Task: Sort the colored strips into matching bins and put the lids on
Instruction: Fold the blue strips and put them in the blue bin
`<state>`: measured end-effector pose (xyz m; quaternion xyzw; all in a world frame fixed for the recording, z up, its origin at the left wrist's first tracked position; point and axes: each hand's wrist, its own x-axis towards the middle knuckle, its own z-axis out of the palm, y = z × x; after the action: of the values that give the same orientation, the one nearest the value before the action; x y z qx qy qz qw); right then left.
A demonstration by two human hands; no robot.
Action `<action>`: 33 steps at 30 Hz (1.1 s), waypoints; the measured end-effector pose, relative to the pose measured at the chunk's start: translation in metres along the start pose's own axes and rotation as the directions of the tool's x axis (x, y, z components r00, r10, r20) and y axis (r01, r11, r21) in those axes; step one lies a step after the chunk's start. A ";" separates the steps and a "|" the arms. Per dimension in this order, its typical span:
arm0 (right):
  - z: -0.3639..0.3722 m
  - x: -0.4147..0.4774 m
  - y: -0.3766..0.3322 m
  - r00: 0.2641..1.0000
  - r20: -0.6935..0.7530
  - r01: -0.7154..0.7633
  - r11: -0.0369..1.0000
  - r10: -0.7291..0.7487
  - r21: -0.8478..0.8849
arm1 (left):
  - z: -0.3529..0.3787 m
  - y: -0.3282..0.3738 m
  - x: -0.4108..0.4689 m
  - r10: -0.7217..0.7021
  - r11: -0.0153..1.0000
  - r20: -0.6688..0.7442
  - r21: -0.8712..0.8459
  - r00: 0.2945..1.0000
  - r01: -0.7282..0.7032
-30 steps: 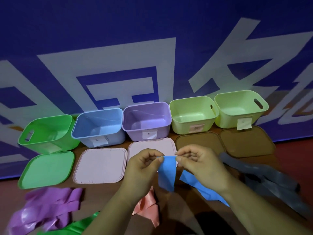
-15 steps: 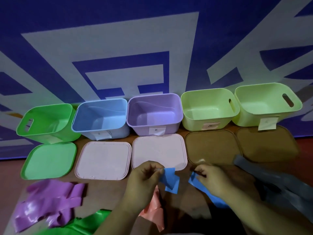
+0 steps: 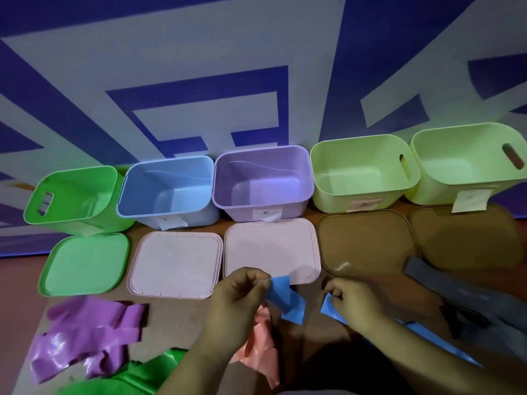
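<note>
My left hand (image 3: pixel 239 303) pinches one end of a folded blue strip (image 3: pixel 286 299), fingers closed on it, low in the centre of the frame. My right hand (image 3: pixel 352 302) is closed on the end of another blue strip (image 3: pixel 332 309), whose length trails off toward the lower right across the tabletop (image 3: pixel 176 317). Both belong in the blue bin (image 3: pixel 166 189), the second from the left in the back row.

To do this well, I should gather each strip into a loose bundle first, so no tail drags over the pink strip (image 3: pixel 262 346) lying under my left wrist or catches on the lids. Then I lift clear of the pale lid (image 3: pixel 175 263) in front of the blue bin and let go well inside the rim, not on the edge.

All five bins look empty: the green bin (image 3: pixel 74 195) at the left, tipped on its side, the blue one, the purple bin (image 3: pixel 262 181), and two light green bins (image 3: pixel 359 169) at the right. Every lid lies flat in front of its bin. Purple strips (image 3: pixel 85 332) sit at lower left, a green strip (image 3: pixel 137 377) at the bottom edge, grey strips (image 3: pixel 456 297) at the right.
</note>
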<state>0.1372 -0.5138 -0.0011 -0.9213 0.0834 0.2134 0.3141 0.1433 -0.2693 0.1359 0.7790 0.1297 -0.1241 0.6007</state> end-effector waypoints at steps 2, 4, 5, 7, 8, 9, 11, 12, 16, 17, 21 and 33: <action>-0.012 -0.007 -0.008 1.000 0.020 0.016 1.000 -0.017 0.016 | -0.001 0.005 -0.001 0.012 1.000 -0.027 -0.025 1.000 -0.012; -0.029 -0.015 -0.014 0.999 0.041 0.030 0.999 -0.031 0.025 | -0.001 0.010 -0.004 0.022 0.999 -0.036 -0.049 0.999 -0.024; -0.037 -0.019 -0.017 0.998 0.053 0.040 0.999 -0.041 0.029 | -0.002 0.012 -0.004 0.024 0.998 -0.035 -0.064 0.999 -0.026; -0.056 -0.034 -0.023 0.996 0.060 0.062 0.997 -0.064 0.037 | -0.003 0.017 -0.009 0.041 0.995 -0.023 -0.092 0.999 -0.043; -0.065 -0.043 -0.026 0.996 0.050 0.076 0.997 -0.077 0.024 | -0.003 0.020 -0.012 0.054 0.994 -0.016 -0.097 0.998 -0.056; -0.074 -0.052 -0.030 0.996 0.033 0.084 0.996 -0.084 0.016 | -0.003 0.024 -0.016 0.067 0.993 -0.010 -0.093 0.998 -0.068; -0.085 -0.067 -0.038 0.996 -0.005 0.089 0.989 -0.089 0.115 | -0.002 0.032 -0.023 0.085 0.992 -0.010 -0.095 0.996 -0.085; -0.089 -0.073 -0.041 0.995 -0.016 0.098 0.978 -0.096 0.186 | -0.002 0.036 -0.026 0.093 0.990 -0.017 -0.102 0.996 -0.094; -0.103 -0.097 -0.050 0.982 -0.095 0.183 0.930 -0.161 0.319 | -0.006 0.053 -0.039 0.131 0.984 -0.030 -0.121 0.991 -0.134; -0.106 -0.102 -0.053 0.976 -0.123 0.212 0.911 -0.179 0.354 | -0.008 0.056 -0.042 0.158 0.981 -0.033 -0.112 0.987 -0.161; -0.121 -0.123 -0.079 0.966 -0.175 0.255 0.804 -0.189 0.537 | -0.015 0.075 -0.057 0.243 0.963 -0.052 -0.109 0.969 -0.247; -0.155 -0.188 -0.166 0.816 -0.316 0.577 0.653 -0.484 0.490 | -0.028 0.118 -0.096 0.327 0.920 -0.020 -0.220 0.945 -0.323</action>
<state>0.0696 -0.4746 0.2832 -0.7828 -0.1066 0.0042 0.6130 0.0960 -0.2767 0.2832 0.7172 0.0064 -0.0144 0.6966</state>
